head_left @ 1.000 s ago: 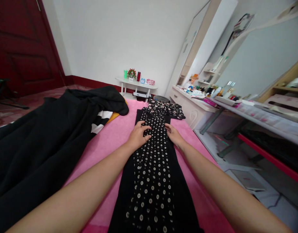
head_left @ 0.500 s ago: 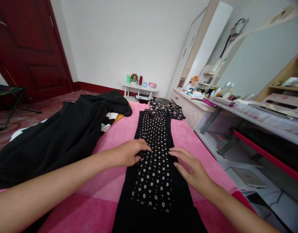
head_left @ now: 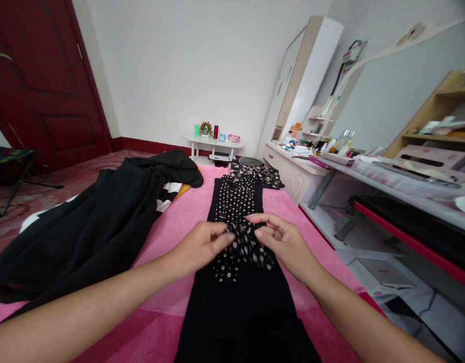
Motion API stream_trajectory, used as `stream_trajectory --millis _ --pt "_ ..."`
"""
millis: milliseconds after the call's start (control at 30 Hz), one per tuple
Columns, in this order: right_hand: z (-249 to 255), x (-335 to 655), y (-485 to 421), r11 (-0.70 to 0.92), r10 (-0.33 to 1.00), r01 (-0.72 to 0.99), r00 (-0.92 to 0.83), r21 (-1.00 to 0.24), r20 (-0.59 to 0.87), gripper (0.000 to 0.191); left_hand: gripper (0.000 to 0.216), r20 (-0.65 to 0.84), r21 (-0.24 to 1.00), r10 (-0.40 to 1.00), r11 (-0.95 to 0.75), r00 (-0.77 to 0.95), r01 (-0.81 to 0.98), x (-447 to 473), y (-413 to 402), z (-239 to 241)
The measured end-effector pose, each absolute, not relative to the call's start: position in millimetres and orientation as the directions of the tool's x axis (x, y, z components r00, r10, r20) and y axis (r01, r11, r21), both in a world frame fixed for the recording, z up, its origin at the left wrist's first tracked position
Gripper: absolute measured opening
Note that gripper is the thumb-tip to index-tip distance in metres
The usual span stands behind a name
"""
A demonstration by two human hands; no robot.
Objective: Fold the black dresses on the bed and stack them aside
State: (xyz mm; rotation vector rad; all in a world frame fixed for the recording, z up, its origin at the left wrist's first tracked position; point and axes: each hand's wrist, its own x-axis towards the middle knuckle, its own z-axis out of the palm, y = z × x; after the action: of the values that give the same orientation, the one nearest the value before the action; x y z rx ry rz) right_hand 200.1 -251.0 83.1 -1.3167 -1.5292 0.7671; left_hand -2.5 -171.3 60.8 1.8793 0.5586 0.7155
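Drawn closer, left hand (head_left: 200,247) and right hand (head_left: 287,243) both pinch one dotted dress (head_left: 235,200).

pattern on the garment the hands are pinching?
Black garment, small white ring dots down its centre strip; head view.

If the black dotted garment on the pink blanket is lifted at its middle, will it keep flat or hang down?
Probably hangs limp: the dotted garment bunches where the left hand and right hand pinch it. It looks thin, so likely light.

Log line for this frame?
left hand: pinching dotted dress | right hand: pinching it too | dress lies on pink blanket | black coat alongside
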Motion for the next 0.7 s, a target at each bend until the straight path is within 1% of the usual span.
stream_trajectory --millis 33,67,100,133,167,233,300,333,400,433,467,500,533,567,633,700 --pt "85.7 201.0 -249.2 0.205 0.968 0.319 0.074 -0.925 0.24 0.029 0.019 0.165 0.98 0.777 -0.197 0.607 -0.014 0.2 -162.0 63.6" --pt "86.4 203.0 -248.2 0.186 0.967 0.289 0.115 -0.939 0.227 0.033 0.018 0.078 0.992 0.866 -0.019 0.493 -0.124 1.7 -151.8 66.4" --pt "85.0 205.8 -248.1 0.163 0.967 0.287 0.145 -0.944 0.211 0.033 0.016 -0.013 0.961 0.919 0.12 0.394 -0.251 1.8 -141.5 69.2" --pt "81.6 208.8 -248.9 0.135 0.969 0.307 0.156 -0.942 0.19 0.03 0.015 -0.09 0.905 0.944 0.21 0.317 -0.369 0.9 -131.8 71.8" --pt "76.5 211.3 -250.7 0.098 0.977 0.341 0.143 -0.935 0.155 0.027 0.016 -0.146 0.848 0.954 0.256 0.261 -0.464 -0.8 -123.5 74.1" --pt "63.8 213.1 -257.7 0.021 0.997 0.437 0.061 -0.899 0.053 0.022 0.018 -0.188 0.777 0.963 0.267 0.194 -0.57 -5.0 -112.4 77.1" --pt "52.8 208.5 -268.4 0.005 0.999 0.567 -0.036 -0.823 -0.019 0.023 0.016 -0.19 0.762 0.967 0.255 0.171 -0.596 -7.6 -108.9 77.5" --pt "49.3 204.2 -274.3 0.031 0.997 0.642 -0.076 -0.766 -0.023 0.03 0.016 -0.191 0.764 0.965 0.26 0.178 -0.591 -7.8 -109.4 77.1" --pt "46.9 194.1 -285.0 0.117 0.989 0.781 -0.145 -0.613 0.004 0.049 0.014 -0.185 0.776 0.961 0.271 0.205 -0.57 -6.3 -112.7 75.9" --pt "47.4 189.5 -288.7 0.158 0.983 0.831 -0.181 -0.533 0.01 0.052 0.013 -0.172 0.785 0.96 0.269 0.221 -0.559 -4.8 -114.8 75.6" --pt "48.5 185.9 -291.0 0.19 0.977 0.862 -0.212 -0.469 0.006 0.049 0.012 -0.155 0.794 0.959 0.263 0.236 -0.549 -3.1 -116.7 75.6" --pt "49.7 183.8 -291.7 0.213 0.972 0.878 -0.236 -0.428 -0.001 0.042 0.011 -0.135 0.801 0.959 0.252 0.248 -0.542 -1.4 -118.5 76.1" --pt "50.7 183.1 -290.9 0.227 0.968 0.881 -0.251 -0.414 -0.003 0.034 0.01 -0.116 0.807 0.96 0.241 0.255 -0.54 0.2 -119.9 77.0" --pt "51.6 183.8 -289.1 0.233 0.967 0.873 -0.255 -0.43 0.005 0.026 0.009 -0.1 0.81 0.96 0.231 0.261 -0.538 1.6 -121.0 78.3" --pt "53.5 187.4 -284.1 0.227 0.97 0.819 -0.238 -0.526 0.048 0.016 0.01 -0.072 0.815 0.96 0.213 0.27 -0.538 4.0 -122.8 81.3" --pt "56.7 190.2 -280.9 0.201 0.978 0.73 -0.192 -0.653 0.086 0.012 0.012 -0.025 0.822 0.957 0.185 0.29 -0.539 6.2 -124.9 83.8"
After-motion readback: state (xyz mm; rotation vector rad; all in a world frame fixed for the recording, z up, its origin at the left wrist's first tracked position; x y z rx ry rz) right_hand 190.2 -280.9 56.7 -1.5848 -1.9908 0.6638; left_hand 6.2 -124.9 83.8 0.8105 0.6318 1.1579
